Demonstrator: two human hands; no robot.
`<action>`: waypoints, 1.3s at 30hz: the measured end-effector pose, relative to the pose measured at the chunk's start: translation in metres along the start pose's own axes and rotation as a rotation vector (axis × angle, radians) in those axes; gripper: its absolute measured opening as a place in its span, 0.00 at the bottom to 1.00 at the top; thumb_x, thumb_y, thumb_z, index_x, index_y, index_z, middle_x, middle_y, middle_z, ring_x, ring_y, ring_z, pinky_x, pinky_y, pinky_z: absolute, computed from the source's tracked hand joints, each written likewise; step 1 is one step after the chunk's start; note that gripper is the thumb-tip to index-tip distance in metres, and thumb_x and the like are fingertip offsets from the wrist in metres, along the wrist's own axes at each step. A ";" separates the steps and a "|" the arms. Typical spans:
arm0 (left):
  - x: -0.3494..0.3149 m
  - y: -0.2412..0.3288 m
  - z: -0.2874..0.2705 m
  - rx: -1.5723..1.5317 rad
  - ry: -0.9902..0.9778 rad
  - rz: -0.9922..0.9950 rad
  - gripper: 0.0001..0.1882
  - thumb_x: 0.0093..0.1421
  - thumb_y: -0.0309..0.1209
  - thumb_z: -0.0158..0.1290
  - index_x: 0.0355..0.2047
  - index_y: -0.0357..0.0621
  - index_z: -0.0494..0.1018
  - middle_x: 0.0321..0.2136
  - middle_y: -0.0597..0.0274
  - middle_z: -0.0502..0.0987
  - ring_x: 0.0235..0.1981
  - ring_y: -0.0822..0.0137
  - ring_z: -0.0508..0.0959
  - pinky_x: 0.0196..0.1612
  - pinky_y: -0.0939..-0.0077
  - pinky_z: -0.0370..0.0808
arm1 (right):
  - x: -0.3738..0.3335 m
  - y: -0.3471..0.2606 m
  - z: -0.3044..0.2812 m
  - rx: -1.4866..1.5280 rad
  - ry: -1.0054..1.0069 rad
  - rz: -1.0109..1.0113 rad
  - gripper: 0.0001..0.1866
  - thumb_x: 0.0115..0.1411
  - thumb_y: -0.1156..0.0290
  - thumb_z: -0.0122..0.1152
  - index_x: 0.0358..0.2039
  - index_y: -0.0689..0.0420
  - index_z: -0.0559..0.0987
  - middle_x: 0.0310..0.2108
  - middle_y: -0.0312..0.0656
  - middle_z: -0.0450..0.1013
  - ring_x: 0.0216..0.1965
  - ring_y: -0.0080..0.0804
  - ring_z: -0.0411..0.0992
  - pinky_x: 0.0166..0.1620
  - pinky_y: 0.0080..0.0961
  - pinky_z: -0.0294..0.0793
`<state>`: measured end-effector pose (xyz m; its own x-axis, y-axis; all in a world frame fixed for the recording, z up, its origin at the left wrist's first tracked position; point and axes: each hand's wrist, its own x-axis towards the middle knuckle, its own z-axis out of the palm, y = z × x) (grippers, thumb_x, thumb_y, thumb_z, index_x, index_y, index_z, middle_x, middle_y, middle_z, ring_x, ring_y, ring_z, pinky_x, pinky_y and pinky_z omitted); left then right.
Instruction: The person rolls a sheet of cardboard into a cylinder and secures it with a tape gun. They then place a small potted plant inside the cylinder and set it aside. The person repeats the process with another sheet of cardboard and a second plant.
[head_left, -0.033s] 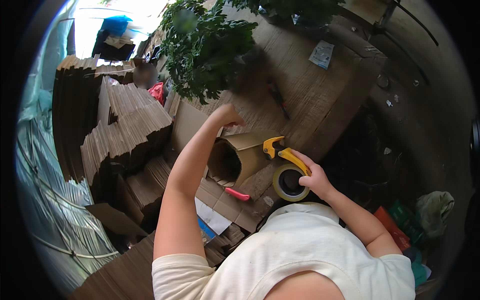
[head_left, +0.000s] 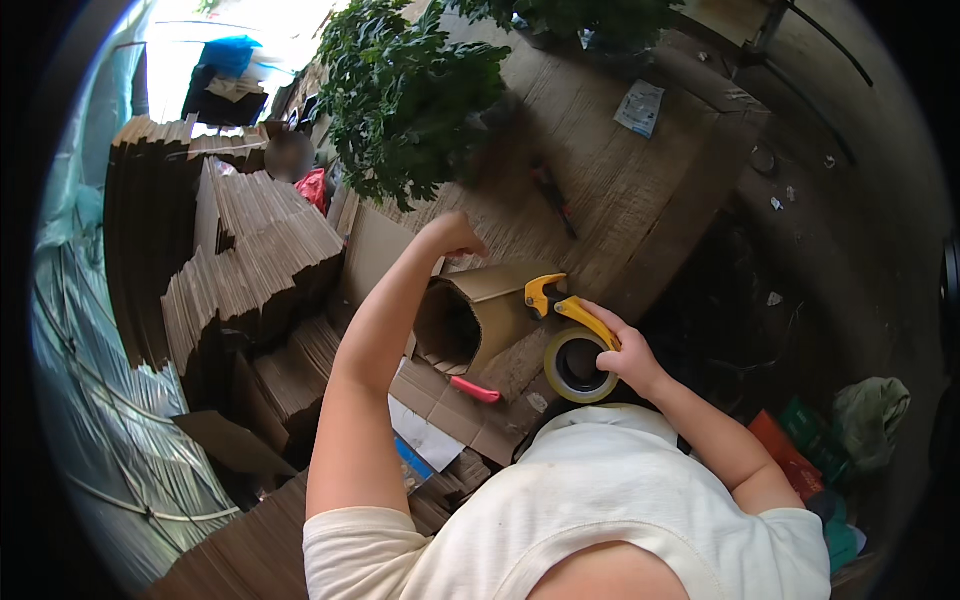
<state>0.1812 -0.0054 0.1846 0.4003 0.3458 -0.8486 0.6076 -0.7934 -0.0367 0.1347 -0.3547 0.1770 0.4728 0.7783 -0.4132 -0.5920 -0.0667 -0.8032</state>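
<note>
My right hand (head_left: 632, 357) is closed around the yellow handle of a tape dispenser (head_left: 598, 324). A roll of tape (head_left: 582, 366) sits on it, below the handle. The dispenser's head lies against the right side of a brown cardboard box (head_left: 510, 310). This box rests tilted on the wooden table, with its open end toward the lower left and a dark inside. My left hand (head_left: 457, 235) is at the box's far side, fingers curled down against its edge; the fingertips are partly hidden. A red-handled tool (head_left: 475, 389) lies just below the box's open end.
Stacks of flat cardboard (head_left: 250, 235) stand to the left. Leafy green plants (head_left: 415, 100) stand at the table's far side. A dark tool with red parts (head_left: 553, 198) and a small packet (head_left: 639, 108) lie on the table (head_left: 620, 200). Bags (head_left: 870, 420) sit at the lower right.
</note>
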 end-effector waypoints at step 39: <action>-0.118 0.034 0.000 0.306 -0.376 0.731 0.48 0.35 0.42 0.66 0.58 0.45 0.58 0.52 0.51 0.66 0.52 0.57 0.68 0.54 0.68 0.65 | 0.039 -0.015 -0.025 -0.155 -0.175 0.186 0.43 0.30 0.76 0.49 0.57 0.55 0.64 0.42 0.41 0.69 0.36 0.26 0.68 0.37 0.14 0.67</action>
<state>0.1544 -0.0729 0.2839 0.3316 -0.4469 -0.8308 0.0549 -0.8700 0.4899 0.1789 -0.3390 0.1622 0.2384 0.8385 -0.4899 -0.5452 -0.3019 -0.7821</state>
